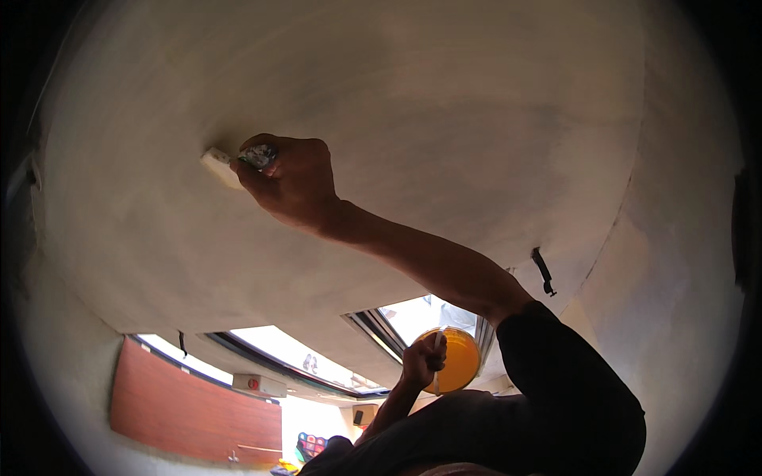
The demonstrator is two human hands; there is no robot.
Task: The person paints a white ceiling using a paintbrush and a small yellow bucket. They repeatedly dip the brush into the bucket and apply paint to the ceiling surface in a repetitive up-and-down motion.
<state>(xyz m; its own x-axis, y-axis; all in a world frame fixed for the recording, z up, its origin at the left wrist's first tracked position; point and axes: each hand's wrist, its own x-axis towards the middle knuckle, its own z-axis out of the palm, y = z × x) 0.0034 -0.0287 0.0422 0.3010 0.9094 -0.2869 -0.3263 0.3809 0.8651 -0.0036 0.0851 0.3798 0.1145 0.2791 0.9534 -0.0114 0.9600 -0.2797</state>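
Note:
My right hand (298, 178) is raised with the arm stretched out, fingers closed round the paint-spattered grip of a wide brush (221, 165). The brush's pale, block-like end meets the whitish plastered ceiling (444, 151), and my fingers cover part of its handle. Lower down, my left hand (423, 361) is closed on the white handle (437, 373) of a round yellow-orange bucket (460, 361). What the bucket holds cannot be made out. A black sleeve covers my right upper arm.
Dark-framed bright windows (302, 357) run below the ceiling. A black bracket or strap (544, 271) hangs at the right, with a smaller dark one (182, 343) at the left. Farther down are a reddish-brown panel (190, 401) and a white box (259, 385).

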